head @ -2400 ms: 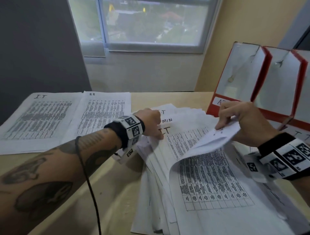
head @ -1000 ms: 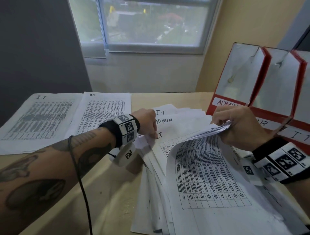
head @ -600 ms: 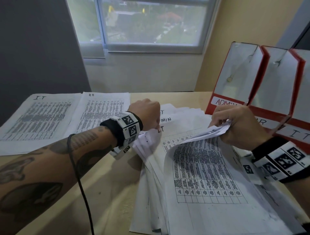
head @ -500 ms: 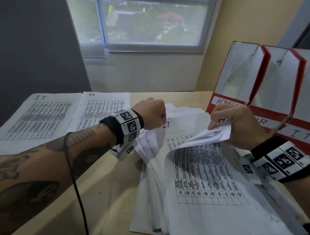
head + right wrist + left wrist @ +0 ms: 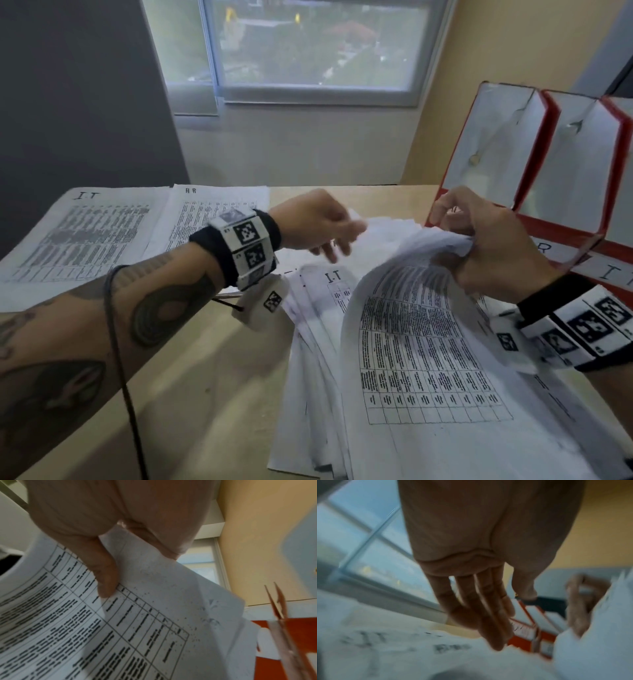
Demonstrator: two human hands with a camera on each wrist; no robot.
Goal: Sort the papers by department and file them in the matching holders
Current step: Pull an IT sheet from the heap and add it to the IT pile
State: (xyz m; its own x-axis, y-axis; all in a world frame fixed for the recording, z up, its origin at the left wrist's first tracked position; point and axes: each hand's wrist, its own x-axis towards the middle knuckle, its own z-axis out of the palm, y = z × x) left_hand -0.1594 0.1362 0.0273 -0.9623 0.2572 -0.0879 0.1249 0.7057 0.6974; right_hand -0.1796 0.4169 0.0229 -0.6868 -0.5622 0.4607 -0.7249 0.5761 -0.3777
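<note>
Unsorted stack (image 5: 428,377), landmark: right hand (image 5: 496,246) grips its bent-up far edges; exposed IT sheet (image 5: 334,284) lies beneath, long axis toward window; left hand (image 5: 318,226), fingers extended and empty, nearer it, just above; holders (image 5: 565,154) beyond stack's right

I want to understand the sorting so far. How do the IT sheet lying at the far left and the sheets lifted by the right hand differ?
The IT sheet at the far left lies flat on the table; the lifted sheets curl upward. No hand touches the far-left sheet; the right hand grips the lifted sheets at their top edge. The far-left heading reads IT; the lifted sheets' heading is hidden. Both carry printed tables on white paper.
</note>
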